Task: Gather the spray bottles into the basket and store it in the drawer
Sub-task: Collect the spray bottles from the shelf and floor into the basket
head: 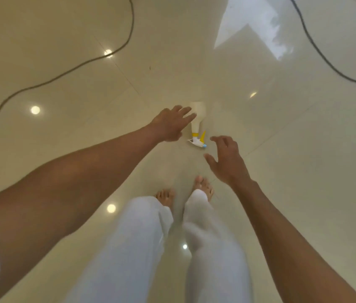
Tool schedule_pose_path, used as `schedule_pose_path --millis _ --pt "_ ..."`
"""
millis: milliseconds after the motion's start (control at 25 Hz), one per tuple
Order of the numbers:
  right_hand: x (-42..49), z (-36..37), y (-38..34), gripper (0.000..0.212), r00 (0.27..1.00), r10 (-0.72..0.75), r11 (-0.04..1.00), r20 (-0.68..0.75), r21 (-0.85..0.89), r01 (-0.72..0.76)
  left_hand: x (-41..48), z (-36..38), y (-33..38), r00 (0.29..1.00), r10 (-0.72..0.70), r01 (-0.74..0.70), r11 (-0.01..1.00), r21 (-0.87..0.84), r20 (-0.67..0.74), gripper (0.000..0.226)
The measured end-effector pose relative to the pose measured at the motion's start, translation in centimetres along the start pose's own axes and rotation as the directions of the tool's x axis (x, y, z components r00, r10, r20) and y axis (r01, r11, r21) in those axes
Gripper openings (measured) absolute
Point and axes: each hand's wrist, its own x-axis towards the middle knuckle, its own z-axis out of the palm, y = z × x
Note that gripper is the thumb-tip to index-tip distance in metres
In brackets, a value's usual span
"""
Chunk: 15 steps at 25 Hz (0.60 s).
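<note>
White spray bottle lies on floor, nozzle toward the feet; left hand, right hand spread

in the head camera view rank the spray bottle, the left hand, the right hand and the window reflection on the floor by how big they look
1. window reflection
2. left hand and right hand: look alike, unranked
3. spray bottle, partly hidden by the left hand

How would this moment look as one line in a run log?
phase: reaching | target: spray bottle lying on floor | left hand open, beside bottle | right hand open, empty | basket: unseen
</note>
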Motion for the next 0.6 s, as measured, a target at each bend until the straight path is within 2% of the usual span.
schedule_pose_path --millis 120,240,360,440,600 --pt "6.2 2.7 5.8 0.052 0.997 -0.049 0.998 -0.058 -0.052 0.046 8.4 5.3 -1.2 0.995 0.104 -0.1 0.969 0.226 -0.006 0.09" --pt "10.2 5.9 11.3 0.05 0.991 -0.039 0.999 -0.132 -0.027 0.036 15.2 9.2 -2.6 0.975 0.22 -0.203 0.898 0.391 0.001 0.099" --pt "12.0 8.9 15.2 0.047 0.987 -0.023 1.0 -0.162 0.012 0.025 19.9 10.8 -3.7 0.942 0.328 -0.246 0.818 0.52 -0.069 0.093" --pt "12.2 10.1 16.9 0.046 0.985 0.007 0.999 -0.171 0.048 0.001 21.5 10.3 -3.6 0.935 0.347 -0.249 0.792 0.558 -0.076 0.088" --pt "10.2 9.6 17.1 0.044 0.973 0.087 0.981 -0.216 0.188 -0.047 20.7 8.2 -3.0 0.963 0.268 -0.25 0.825 0.507 0.039 0.095"
